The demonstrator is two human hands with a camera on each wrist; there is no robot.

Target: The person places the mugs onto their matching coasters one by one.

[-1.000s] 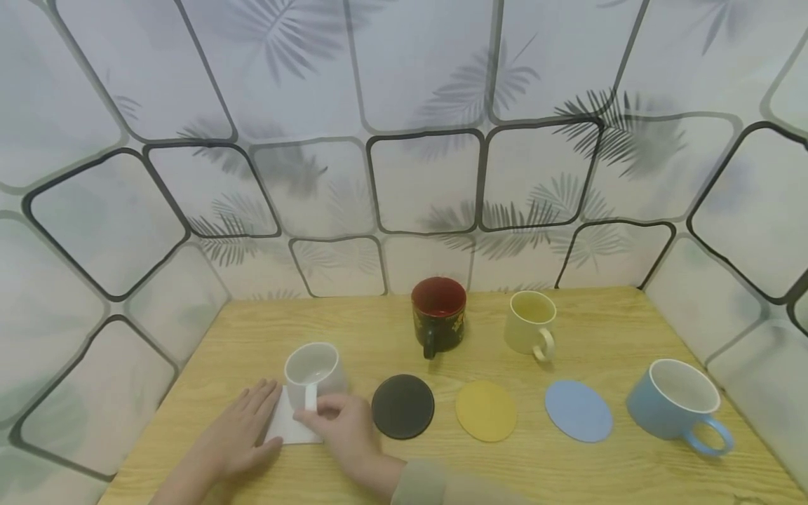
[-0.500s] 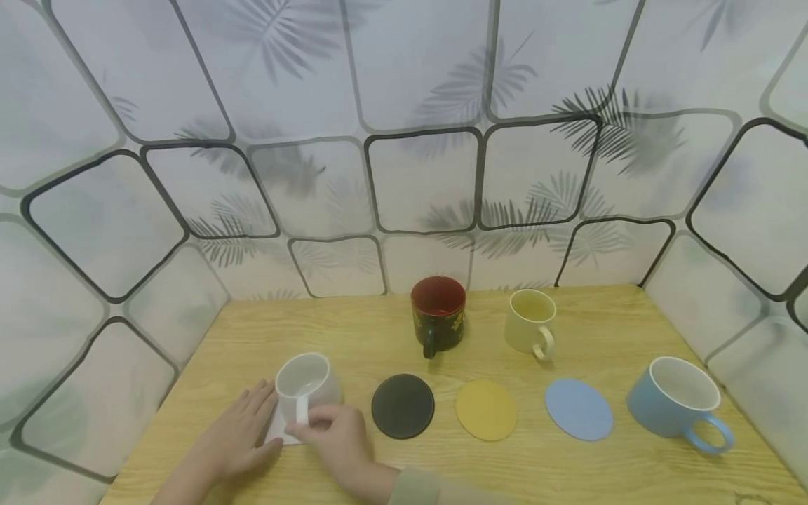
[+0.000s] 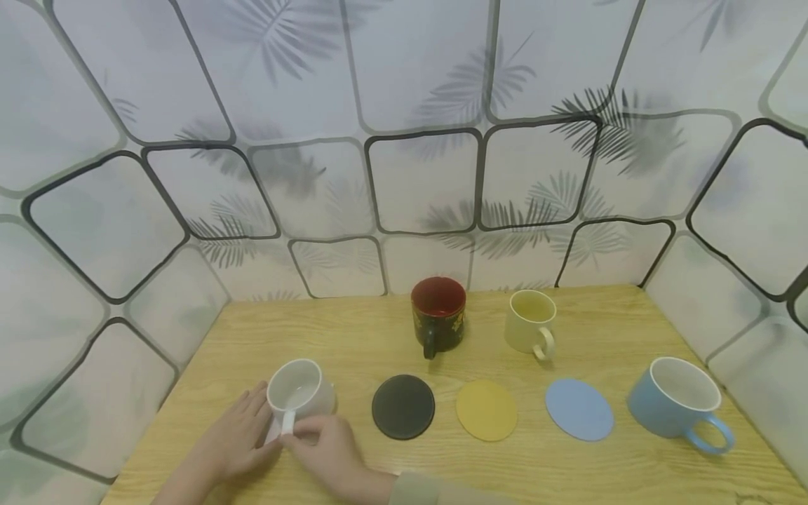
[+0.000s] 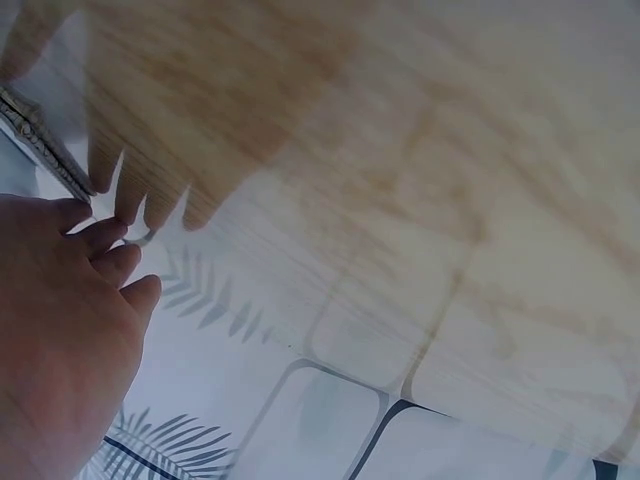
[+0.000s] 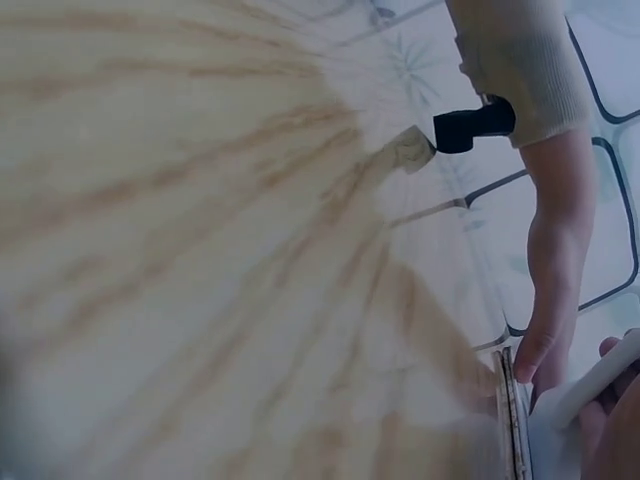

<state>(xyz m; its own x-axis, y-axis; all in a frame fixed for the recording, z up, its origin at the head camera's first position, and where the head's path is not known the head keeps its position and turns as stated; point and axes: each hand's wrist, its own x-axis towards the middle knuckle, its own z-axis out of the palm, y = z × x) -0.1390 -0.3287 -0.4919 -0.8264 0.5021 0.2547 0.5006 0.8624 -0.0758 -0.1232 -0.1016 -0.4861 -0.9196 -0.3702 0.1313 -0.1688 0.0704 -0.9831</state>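
My right hand pinches the handle of a white mug. Beneath the mug lies a white square coaster, mostly covered by it; whether the mug's base touches it, I cannot tell. My left hand lies flat along the coaster's left side, fingers extended, thumb near its front corner. In the left wrist view, fingertips of the left hand meet the layered coaster edge. The right wrist view shows the mug handle and part of the right hand at the lower right corner.
Right of the white mug lie a black coaster, a yellow coaster and a blue coaster. Behind stand a black mug with red inside and a cream mug. A blue mug stands far right. Patterned walls enclose the table.
The right hand has brought the white mug left and toward the person, so it covers more of the white coaster. The left hand has stayed in place.
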